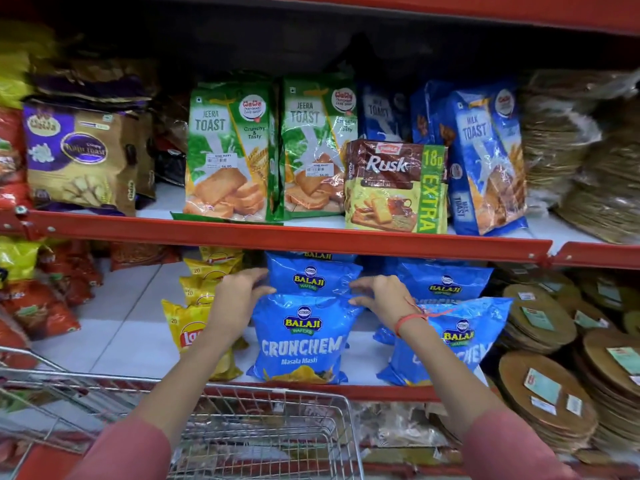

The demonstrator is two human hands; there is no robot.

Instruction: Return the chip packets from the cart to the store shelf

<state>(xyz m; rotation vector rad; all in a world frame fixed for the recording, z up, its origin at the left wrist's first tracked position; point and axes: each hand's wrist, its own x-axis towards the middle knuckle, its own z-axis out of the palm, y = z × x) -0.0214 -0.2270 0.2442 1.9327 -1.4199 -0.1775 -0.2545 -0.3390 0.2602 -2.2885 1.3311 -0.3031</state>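
A blue Balaji Crunchem chip packet [300, 341] stands upright at the front of the lower shelf [131, 327]. My left hand [239, 292] touches its top left corner, and my right hand [381, 296] pinches its top right corner. More blue packets [313, 277] stand behind it, and another blue packet [450, 344] leans to the right under my right wrist. Yellow chip packets [188, 327] sit just left of my left arm. The wire cart [270, 434] is below my arms; no packets are visible in it.
Red shelf rails [277, 237] divide the levels. Toast and rusk packs [394, 187] fill the upper shelf. Stacks of round flat papad [547, 386] sit at the right. Red and yellow snack bags [38, 306] lie at the far left, with bare white shelf between them and the yellow packets.
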